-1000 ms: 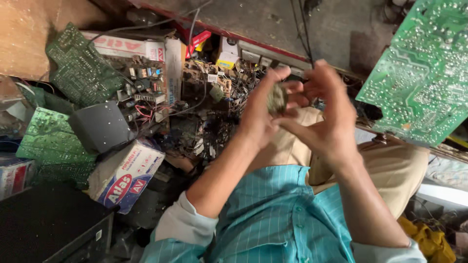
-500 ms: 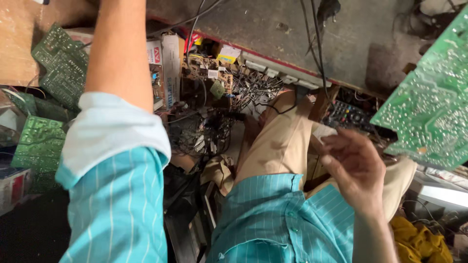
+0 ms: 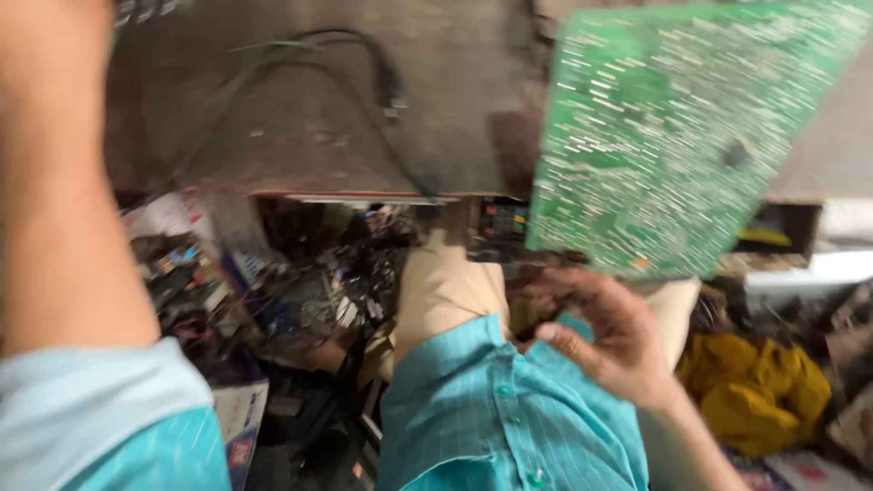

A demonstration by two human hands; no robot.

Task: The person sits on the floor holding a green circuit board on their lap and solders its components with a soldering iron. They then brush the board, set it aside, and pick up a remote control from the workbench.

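One stiff, light green circuit board [image 3: 677,136], best gripped by its edges, hung above the right hand's [image 3: 609,336] loosely curled, empty fingers [image 3: 568,344]; left fingers unseen.

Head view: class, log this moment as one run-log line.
right hand: fingers curled, below circuit board | left arm: raised, hand unseen | cloth: yellow, right

The whole view is smeared by motion. The left hand is out of sight above the top edge; only its forearm [image 3: 64,182] and rolled sleeve show, themselves cut by the left edge. The right hand [image 3: 609,341] is blurred, so whether its curled fingers pinch anything cannot be told. The green circuit board [image 3: 682,136] runs past the top edge, its solder marks streaked. The heap of electronic scrap [image 3: 291,291] is an unreadable tangle.
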